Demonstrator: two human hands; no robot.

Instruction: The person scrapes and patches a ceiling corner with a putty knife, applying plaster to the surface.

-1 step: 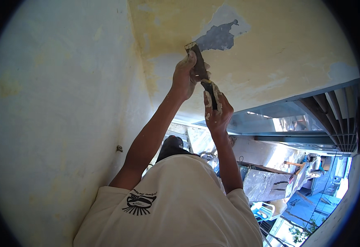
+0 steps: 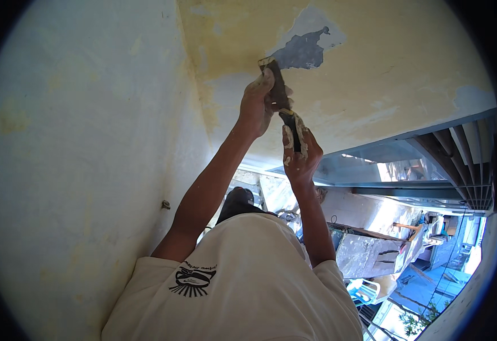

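Both hands are raised in front of the yellowish wall. My left hand (image 2: 256,102) is closed around a dark, narrow flat plate (image 2: 277,85) with pale putty along its top end. Just below and to the right, my right hand (image 2: 302,156) grips the black handle of a putty knife (image 2: 289,120). Its upper end meets the lower end of the plate, and its blade can hardly be made out. White putty smears the fingers of my right hand. Above the plate, a grey bare patch (image 2: 302,52) with a ragged pale border shows in the wall.
A pale wall (image 2: 78,142) runs along my left and meets the yellowish wall in a corner. To the right are a window opening with dark bars (image 2: 458,153) and a ledge. Beyond lie boards (image 2: 368,250), a light blue chair (image 2: 364,292) and a plant (image 2: 419,321).
My left hand and the dark plate have shifted very slightly to the right. My right hand stays nearly in place on the putty knife.
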